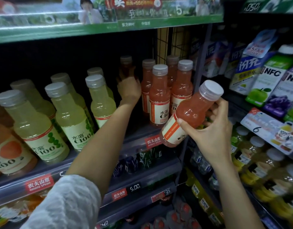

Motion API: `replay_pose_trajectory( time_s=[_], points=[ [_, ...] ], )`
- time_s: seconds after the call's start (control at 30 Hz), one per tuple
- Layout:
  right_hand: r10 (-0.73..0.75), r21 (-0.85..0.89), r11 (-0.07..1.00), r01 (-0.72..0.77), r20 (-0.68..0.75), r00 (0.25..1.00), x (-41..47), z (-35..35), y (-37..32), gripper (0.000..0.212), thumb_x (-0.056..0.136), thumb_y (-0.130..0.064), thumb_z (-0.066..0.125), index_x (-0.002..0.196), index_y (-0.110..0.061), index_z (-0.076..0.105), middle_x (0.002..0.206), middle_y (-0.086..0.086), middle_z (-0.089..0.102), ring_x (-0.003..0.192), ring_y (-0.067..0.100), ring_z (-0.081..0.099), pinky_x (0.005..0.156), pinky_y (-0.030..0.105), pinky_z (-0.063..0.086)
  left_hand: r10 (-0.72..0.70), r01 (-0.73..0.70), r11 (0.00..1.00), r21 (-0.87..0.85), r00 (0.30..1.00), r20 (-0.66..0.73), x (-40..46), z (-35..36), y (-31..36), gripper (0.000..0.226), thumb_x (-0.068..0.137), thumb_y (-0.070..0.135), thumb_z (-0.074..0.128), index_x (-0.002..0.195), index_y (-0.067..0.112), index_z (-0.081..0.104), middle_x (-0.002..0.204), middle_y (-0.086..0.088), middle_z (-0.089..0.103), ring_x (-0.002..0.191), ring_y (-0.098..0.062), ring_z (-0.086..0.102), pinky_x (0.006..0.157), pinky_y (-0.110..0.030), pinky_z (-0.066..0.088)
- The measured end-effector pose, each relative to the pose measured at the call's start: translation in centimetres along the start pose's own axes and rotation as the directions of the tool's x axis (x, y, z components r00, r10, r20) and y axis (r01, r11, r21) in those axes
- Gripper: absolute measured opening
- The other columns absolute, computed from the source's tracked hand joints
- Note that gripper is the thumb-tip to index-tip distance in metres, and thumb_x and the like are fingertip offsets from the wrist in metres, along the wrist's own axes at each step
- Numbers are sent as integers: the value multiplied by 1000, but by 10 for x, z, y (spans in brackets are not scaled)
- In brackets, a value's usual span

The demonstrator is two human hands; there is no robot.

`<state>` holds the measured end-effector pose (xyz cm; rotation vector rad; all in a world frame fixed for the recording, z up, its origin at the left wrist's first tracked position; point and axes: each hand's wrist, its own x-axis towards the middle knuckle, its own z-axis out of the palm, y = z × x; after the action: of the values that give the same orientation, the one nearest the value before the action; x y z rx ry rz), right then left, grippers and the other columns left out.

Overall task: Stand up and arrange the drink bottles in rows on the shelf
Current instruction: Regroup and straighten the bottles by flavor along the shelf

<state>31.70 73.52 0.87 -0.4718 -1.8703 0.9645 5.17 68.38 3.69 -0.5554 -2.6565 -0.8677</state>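
Note:
My right hand [210,129] grips a pink drink bottle [190,113] with a white cap, tilted, just in front of the shelf's right end. My left hand [129,90] reaches deep into the shelf and is wrapped around another pink bottle [126,65] standing at the back; only its cap and neck show. Several pink bottles [159,96] stand upright in a cluster at the right of the shelf [135,139]. Pale yellow-green bottles [71,116] stand in rows to the left. An orange-labelled bottle [8,151] is at the far left.
A green shelf board [109,28] hangs close above the bottle caps. A metal upright [201,63] divides this bay from juice cartons [266,76] on the right. Lower shelves with price tags [134,187] hold more bottles. A dark gap lies between the yellow and pink bottles.

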Motion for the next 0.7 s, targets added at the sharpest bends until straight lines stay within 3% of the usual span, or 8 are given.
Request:
replay_pose_trajectory(
  time_s=[0.1,0.17,0.23,0.33,0.43,0.53,0.6,0.7],
  points=[
    [6,10,1000,-6,1,1000,1,3,5,79,58,-40,83,123,-27,39,107,-25,50,98,-24,47,87,9,42,16,-17,999,46,999,37,-5,1,3,37,101,16,39,137,14,48,137,-24,45,124,-40,45,97,-45,41],
    [-5,-3,1000,5,7,1000,1,4,8,81,60,-37,85,125,-20,40,105,-26,49,96,-29,43,81,-3,35,35,-35,999,14,999,-12,-7,0,3,41,101,14,40,142,17,43,136,-23,45,121,-38,47,96,-43,41],
    [-12,-6,1000,12,16,1000,-1,5,9,80,61,-33,86,125,-17,41,103,-32,45,94,-33,40,77,-7,31,43,-50,997,-60,994,-100,-13,0,1,48,99,18,46,146,24,37,139,-22,42,117,-37,51,96,-43,42],
    [-22,-4,1000,22,20,1000,-2,7,8,79,61,-29,87,125,-15,41,102,-32,44,92,-34,41,75,-7,31,39,-71,982,-175,983,-180,-26,0,0,48,98,19,50,144,25,41,147,-22,29,126,-36,44,103,-40,39],
    [-28,8,1000,28,24,999,-1,10,5,81,61,-31,87,126,-17,41,107,-23,53,96,-26,48,80,-1,38,68,-114,976,-187,969,-236,-40,-4,-1,46,98,14,50,141,27,46,146,-21,30,131,-35,40,101,-38,40],
    [-30,-4,1000,30,31,999,-1,13,1,83,61,-36,86,128,-20,40,116,-14,56,101,-6,56,90,24,50,92,-134,977,-165,966,-241,-47,-8,-1,44,97,9,48,136,28,52,141,-22,33,128,-36,40,98,-38,41],
    [-28,1,1000,28,38,999,-1,15,-2,82,61,-38,85,128,-22,39,116,-14,56,103,1,58,89,33,53,88,-113,988,-109,973,-215,-50,-13,1,42,97,11,45,135,27,51,138,-23,33,126,-38,37,100,-40,38],
    [-34,-10,999,34,44,998,-2,19,-2,81,61,-36,85,127,-20,41,115,-13,57,94,-11,55,84,14,47,102,-112,993,-40,974,-204,-56,-22,1,40,97,13,45,135,26,48,136,-24,33,124,-37,34,101,-42,34]
  ],
)
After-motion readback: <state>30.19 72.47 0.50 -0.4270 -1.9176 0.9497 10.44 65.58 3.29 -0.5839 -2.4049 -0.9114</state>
